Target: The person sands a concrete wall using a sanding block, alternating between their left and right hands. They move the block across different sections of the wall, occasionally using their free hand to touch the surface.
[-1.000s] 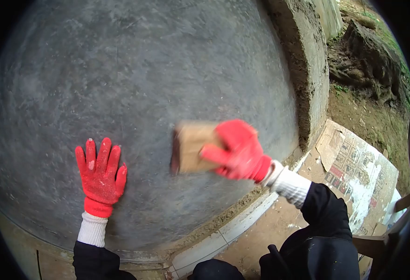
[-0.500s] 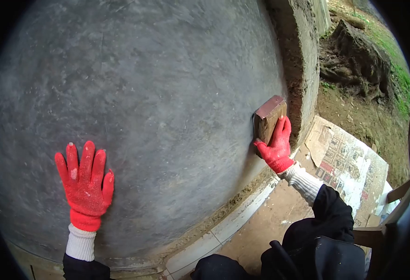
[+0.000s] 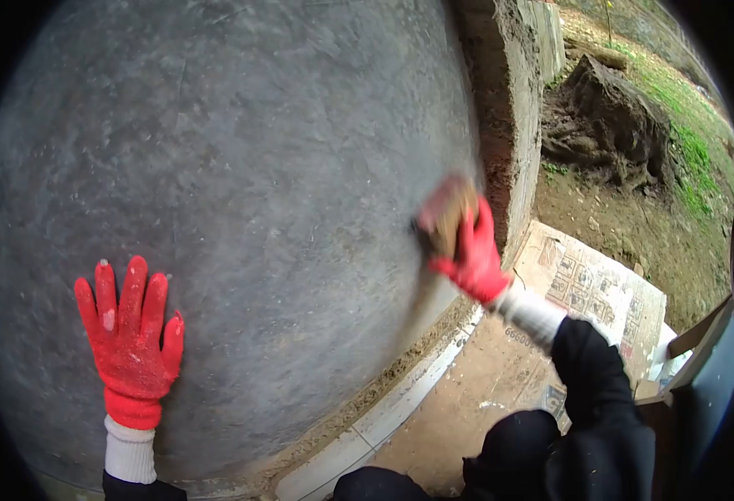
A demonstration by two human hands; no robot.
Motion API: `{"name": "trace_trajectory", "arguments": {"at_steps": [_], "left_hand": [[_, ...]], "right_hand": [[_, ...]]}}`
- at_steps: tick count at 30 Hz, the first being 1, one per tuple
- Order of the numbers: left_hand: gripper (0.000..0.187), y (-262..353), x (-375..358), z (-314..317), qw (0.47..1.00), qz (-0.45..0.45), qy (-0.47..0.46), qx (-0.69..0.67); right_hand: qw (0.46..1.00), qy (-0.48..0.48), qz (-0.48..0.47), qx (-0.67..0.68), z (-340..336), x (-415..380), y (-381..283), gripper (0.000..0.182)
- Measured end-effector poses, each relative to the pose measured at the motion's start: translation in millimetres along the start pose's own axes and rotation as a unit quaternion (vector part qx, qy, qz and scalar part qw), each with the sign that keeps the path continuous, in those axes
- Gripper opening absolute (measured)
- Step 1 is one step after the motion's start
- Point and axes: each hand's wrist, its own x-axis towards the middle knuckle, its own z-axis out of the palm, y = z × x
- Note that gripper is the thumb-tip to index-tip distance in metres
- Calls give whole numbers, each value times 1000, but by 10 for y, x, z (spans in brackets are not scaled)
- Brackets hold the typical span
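My right hand (image 3: pixel 474 255), in a red glove with a white cuff, grips a sanding block (image 3: pixel 449 215) at the right side of the grey wall (image 3: pixel 283 167). The block is wooden with reddish-brown sandpaper on it, and it is blurred by motion. It leans against the wall surface near the rough corner edge. My left hand (image 3: pixel 131 342), gloved the same way, lies flat on the lower left of the wall. Its fingers are spread and it holds nothing.
A rough concrete edge (image 3: pixel 521 125) borders the wall on the right. Below runs a white tiled ledge (image 3: pixel 375 422). Paint-spotted cardboard (image 3: pixel 601 284) lies on the ground. A tree stump (image 3: pixel 609 125) stands outside, and a wooden frame (image 3: pixel 701 326) is at the right.
The view has shifted, so the wall edge and both hands appear farther left. The sanding block has become tilted and blurred in my right hand. My left hand stays flat on the wall.
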Motion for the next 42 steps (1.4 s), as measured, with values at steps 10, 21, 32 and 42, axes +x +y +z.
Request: {"name": "trace_trajectory", "arguments": {"at_steps": [10, 21, 32, 42], "left_hand": [[47, -56, -18, -3, 998, 44, -10, 51], [49, -66, -15, -1, 995, 53, -13, 87], [53, -56, -5, -13, 995, 62, -15, 83], [53, -66, 3, -21, 994, 74, -11, 75]], "right_hand": [[985, 145, 81, 39, -206, 799, -235, 89], [992, 75, 98, 25, 383, -846, 175, 98], [986, 146, 85, 8, 204, -161, 38, 86], [983, 147, 89, 60, -273, 856, -292, 89]]}}
